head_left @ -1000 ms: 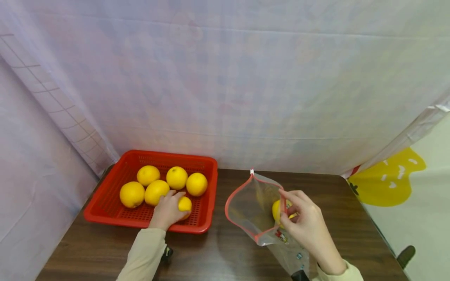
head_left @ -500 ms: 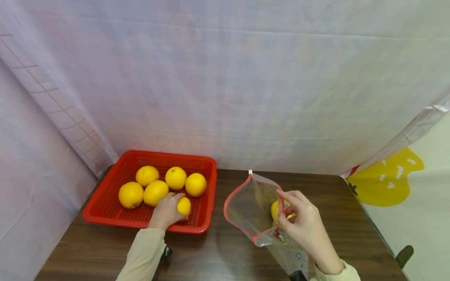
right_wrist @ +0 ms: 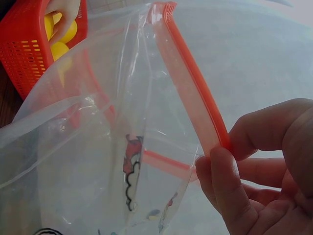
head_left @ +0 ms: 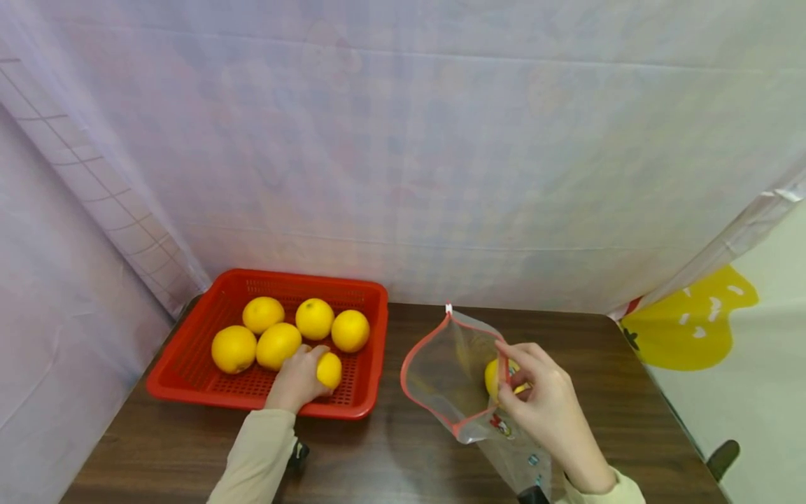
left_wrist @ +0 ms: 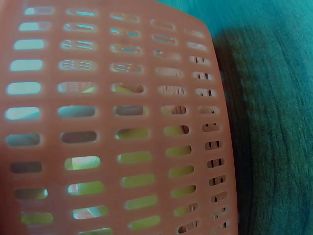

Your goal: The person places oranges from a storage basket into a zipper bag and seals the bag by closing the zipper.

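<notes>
Yellow fruit gripped in red basket by curled left hand.
A clear bag is pinched at its red rim by the right hand.

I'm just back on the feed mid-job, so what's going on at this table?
A person's left hand grips a yellow fruit in the red basket, where five more yellow fruits lie. The right hand pinches the coral zip edge of a clear bag, whose mouth gapes toward the basket. Something yellow shows through the bag near those fingers; I can't be sure it's inside.
</notes>
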Available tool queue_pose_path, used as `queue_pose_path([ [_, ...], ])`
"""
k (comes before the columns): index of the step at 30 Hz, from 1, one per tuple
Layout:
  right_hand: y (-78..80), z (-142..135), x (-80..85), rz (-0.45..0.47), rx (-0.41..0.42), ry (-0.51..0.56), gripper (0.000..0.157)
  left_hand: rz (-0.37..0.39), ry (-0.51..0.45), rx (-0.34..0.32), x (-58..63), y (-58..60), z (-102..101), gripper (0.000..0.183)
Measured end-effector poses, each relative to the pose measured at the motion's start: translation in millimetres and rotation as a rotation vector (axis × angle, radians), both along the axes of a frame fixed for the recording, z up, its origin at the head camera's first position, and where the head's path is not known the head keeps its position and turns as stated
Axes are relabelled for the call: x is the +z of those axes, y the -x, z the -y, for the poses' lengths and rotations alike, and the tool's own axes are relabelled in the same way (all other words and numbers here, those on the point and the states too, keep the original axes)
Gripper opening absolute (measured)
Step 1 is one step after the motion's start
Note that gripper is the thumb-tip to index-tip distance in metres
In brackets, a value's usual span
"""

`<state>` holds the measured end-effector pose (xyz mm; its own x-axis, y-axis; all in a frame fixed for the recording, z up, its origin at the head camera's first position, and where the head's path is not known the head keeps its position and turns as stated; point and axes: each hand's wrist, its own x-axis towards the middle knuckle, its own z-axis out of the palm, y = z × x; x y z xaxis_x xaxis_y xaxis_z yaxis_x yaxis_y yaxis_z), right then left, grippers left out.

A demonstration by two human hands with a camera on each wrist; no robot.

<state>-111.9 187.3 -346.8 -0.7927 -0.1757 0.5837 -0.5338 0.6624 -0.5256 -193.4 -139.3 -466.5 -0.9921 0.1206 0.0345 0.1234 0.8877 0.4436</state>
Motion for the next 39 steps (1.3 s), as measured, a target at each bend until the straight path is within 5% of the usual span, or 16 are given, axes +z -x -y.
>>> queue_pose_path([
  [10,-1.9,0.0,-0.2,0.024,-0.022,-0.024,0.046,-0.010,0.003,0.020,0.9,0.2,0.5,0.067],
  [24,-3.5,0.1,-0.4,0.014,-0.020,-0.012,0.046,-0.140,-0.037,0.048,-4.8,0.5,4.3,0.065],
  [33,-4.3,-0.7,-1.3,0.008,-0.023,-0.012,0.047,-0.117,-0.084,0.083,-0.5,0.5,1.9,0.070],
  [39,-5.5,0.6,-0.6,0.000,-0.008,0.002,0.048,-0.219,-0.157,0.101,2.2,-4.3,2.8,0.068],
])
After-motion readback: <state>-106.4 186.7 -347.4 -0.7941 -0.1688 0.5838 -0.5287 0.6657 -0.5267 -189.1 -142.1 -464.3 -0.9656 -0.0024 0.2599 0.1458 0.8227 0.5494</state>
